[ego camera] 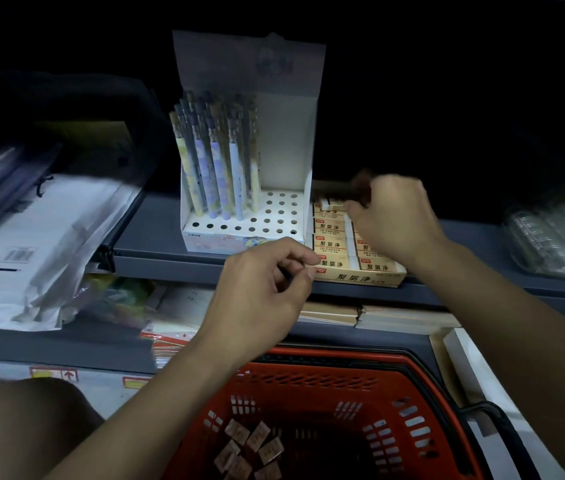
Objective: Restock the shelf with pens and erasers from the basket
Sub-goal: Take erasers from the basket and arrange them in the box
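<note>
erasers (340, 244) lay packed in the tray right of frame centre, long axes across; right hand (392, 216), nearer, pinched one at its far end; left hand (260, 289) curled, contents unclear.

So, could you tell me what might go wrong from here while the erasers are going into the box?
The eraser box overhangs the shelf edge, so a push from the right hand reaching into its back could tip it toward the basket. The left hand holds only the box's front corner, a weak brace. The right forearm could also nudge the pen display beside it.
</note>
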Available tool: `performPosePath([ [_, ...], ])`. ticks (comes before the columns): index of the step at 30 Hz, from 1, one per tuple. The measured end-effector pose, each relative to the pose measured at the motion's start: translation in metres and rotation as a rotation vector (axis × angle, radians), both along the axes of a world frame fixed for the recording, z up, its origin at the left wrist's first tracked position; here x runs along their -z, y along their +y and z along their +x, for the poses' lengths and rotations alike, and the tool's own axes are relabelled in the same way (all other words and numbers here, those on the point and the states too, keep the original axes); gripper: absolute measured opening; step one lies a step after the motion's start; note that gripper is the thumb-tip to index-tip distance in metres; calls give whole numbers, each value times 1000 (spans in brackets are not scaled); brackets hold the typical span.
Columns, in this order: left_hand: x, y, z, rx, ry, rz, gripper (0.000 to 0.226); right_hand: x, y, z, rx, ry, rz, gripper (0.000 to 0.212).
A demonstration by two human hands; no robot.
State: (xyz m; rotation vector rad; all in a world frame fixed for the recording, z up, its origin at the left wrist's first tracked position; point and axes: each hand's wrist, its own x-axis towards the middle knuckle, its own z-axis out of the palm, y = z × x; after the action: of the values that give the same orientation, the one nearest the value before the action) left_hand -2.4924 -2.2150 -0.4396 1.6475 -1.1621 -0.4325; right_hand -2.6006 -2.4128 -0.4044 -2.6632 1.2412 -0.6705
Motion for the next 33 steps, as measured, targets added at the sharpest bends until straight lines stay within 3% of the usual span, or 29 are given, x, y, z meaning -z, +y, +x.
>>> performPosePath([
  [10, 1, -1, 1, 13, 0, 14, 16, 2, 4, 15, 71, 41, 11, 18],
  [17, 0, -3, 3, 7, 39, 25, 17, 6, -6, 28, 227, -141, 242, 19],
  [33, -2, -4, 3, 10, 66, 8, 20, 4, 10, 31, 253, -110, 194, 19],
])
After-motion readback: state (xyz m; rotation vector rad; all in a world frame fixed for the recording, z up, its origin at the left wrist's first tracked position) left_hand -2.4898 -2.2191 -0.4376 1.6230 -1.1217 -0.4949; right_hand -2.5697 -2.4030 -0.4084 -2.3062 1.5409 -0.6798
